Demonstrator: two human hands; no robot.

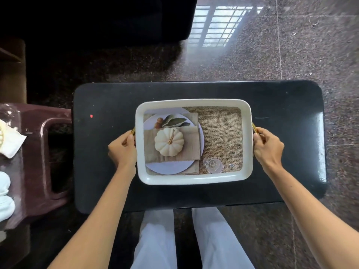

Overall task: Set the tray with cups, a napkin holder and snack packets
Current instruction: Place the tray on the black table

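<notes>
A white rectangular tray (194,102) with gold side handles rests on the middle of a black table (104,171). Its floor carries a printed picture of a pumpkin, a plate and burlap; nothing stands in it. My left hand (123,147) grips the left handle and my right hand (268,147) grips the right handle. On a maroon plastic stool (38,162) at the far left lie a white napkin (11,142), a clear glass item (8,113) and white cups (4,193), all partly cut off by the frame edge.
The black table stands on a speckled stone floor (291,55) that reflects a window. A dark sofa fills the upper left. My legs in white trousers (194,239) are at the table's near edge.
</notes>
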